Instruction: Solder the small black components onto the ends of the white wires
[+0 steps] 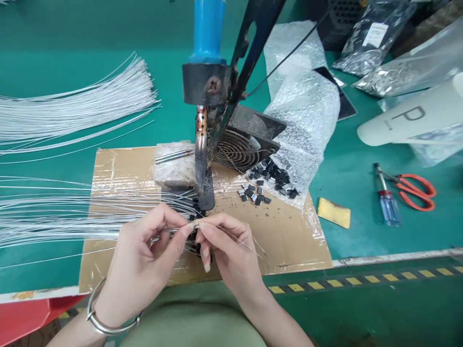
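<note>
Over the cardboard (289, 236) at the counter's (356, 236) front edge, the left hand (144, 260) and right hand (235, 250) pinch thin wires (253, 252) in closed fingers. Just beyond, 1 soldering iron (209, 33) (tip down) blocks the way; behind, 1 fan (237, 147), black pieces (277, 176) near the cardboard's back right corner.

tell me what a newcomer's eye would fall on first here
It would probably be the blue-handled soldering iron, clamped tip-down at the upper centre. Just below its tip, the left hand and right hand meet, fingertips pinched. A bundle of white wires spreads across the upper left.
</note>
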`<state>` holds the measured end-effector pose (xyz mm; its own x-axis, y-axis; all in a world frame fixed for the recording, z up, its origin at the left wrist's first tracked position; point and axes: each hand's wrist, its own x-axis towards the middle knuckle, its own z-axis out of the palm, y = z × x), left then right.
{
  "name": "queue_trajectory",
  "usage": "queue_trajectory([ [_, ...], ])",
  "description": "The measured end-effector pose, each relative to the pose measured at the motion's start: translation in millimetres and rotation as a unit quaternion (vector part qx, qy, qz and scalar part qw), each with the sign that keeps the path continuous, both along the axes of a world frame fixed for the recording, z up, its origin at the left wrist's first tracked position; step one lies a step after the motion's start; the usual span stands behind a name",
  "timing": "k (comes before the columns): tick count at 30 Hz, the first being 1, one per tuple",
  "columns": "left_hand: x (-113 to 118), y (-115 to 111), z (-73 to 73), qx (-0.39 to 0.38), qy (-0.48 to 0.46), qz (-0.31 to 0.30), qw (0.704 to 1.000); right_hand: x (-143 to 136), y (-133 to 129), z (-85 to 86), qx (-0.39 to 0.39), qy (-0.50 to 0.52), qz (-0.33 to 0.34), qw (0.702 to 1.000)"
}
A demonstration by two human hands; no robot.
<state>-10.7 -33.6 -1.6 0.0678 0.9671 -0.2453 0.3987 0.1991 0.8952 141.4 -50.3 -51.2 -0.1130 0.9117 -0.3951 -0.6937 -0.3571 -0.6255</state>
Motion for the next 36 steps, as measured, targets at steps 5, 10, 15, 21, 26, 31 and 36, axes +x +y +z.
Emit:
queue_trajectory([
  [5, 1, -2, 1.7, 0.004, 0.023, -0.001, 1.0, 1, 1, 1.0, -0.018, 0.011, 0.007, 1.0],
  [10, 2, -4, 1.3, 0.002, 0.025, 0.0, 1.0, 1, 1, 0.7, -0.018, 0.009, 0.01, 1.0],
  [15, 2, -5, -2.3, 0.0, 0.006, 0.009, 1.0, 0, 0, 0.3, -0.009, -0.01, 0.013, 1.0],
  [21, 1, -5, -6.7, 0.017, 0.008, -0.007, 1.0, -2, 0, -0.1, -0.014, -0.007, 0.004, 1.0],
  [26, 3, -6, -6.6, 0.017, 0.008, 0.014, 1.0, -2, 0, -0.5, -0.012, 0.001, 0.001, 1.0],
  [31, 1, -7, -13.1, 0.048, 0.023, -0.007, 0.999, -4, 1, -0.5, -0.018, 0.023, -0.007, 1.0],
  [36, 2, -9, -17.2, 0.071, 0.018, 0.011, 0.997, -7, 0, -0.9, -0.022, 0.037, -0.024, 0.999],
])
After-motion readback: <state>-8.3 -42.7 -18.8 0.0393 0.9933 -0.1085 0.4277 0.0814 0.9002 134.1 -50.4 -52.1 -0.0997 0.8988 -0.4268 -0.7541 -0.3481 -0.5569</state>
